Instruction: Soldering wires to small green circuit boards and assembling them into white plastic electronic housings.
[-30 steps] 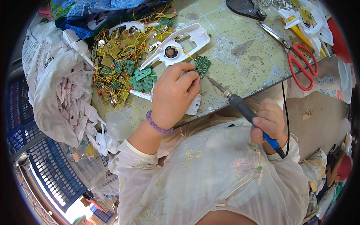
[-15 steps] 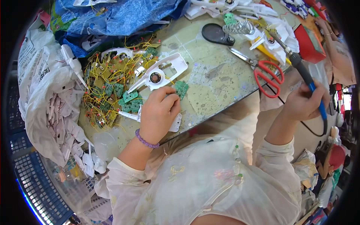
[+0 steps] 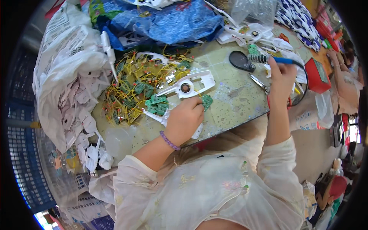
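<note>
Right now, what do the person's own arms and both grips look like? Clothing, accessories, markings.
Loose, thin off-white sleeves on both arms, ending partway down the forearms. Left grip: no glove, purple beaded bracelet at the wrist. Right grip: no glove, no wristband visible. Fingernails too small to judge.

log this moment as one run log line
left hand: at small green circuit board | right hand: holding blue-handled soldering iron, front end at silver wire coil | nearby: white plastic housing, red-handled metal scissors
</note>
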{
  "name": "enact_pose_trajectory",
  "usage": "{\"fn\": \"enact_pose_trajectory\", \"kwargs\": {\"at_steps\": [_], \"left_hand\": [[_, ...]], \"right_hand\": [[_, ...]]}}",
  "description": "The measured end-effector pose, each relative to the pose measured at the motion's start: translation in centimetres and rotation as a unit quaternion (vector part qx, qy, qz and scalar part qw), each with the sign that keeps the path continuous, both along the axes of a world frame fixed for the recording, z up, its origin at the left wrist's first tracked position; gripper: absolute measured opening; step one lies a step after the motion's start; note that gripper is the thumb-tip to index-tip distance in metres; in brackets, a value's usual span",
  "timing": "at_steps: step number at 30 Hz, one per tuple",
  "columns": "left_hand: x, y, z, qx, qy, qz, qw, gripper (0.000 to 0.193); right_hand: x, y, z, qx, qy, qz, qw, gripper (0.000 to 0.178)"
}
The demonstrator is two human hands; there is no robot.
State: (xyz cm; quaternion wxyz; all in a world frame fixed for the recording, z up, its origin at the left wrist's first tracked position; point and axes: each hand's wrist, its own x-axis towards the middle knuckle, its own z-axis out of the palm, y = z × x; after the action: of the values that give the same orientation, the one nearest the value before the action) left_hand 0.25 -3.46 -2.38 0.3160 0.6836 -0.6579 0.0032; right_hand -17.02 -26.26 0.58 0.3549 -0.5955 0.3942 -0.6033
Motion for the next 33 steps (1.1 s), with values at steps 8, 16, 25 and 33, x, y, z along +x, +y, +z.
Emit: {"fn": "enact_pose_trajectory", "kwargs": {"at_steps": [8,16,25,33], "left_hand": [[0.1,-0.1,0.7,-0.025,0.013,0.026,0.999,0.021],[-2.5,-2.2,1.4,0.088,-0.101,0.073,0.988,0.03],[-3.8,-0.9,2.9,0.086,-0.067,0.096,0.989,0.032],[-0.9,4.3,5.6,0.055,0.16,0.136,0.976,0.035]], "right_hand": [[7.4,8.0,-1.1,-0.204,0.267,0.281,0.899,0.009],[11.1,4.9,-2.2,-0.293,0.467,0.296,0.78,0.014],[9.0,5.6,-0.7,0.159,0.326,0.454,0.814,0.02],[8.0,9.2,0.4,0.421,0.015,0.596,0.683,0.027]]}}
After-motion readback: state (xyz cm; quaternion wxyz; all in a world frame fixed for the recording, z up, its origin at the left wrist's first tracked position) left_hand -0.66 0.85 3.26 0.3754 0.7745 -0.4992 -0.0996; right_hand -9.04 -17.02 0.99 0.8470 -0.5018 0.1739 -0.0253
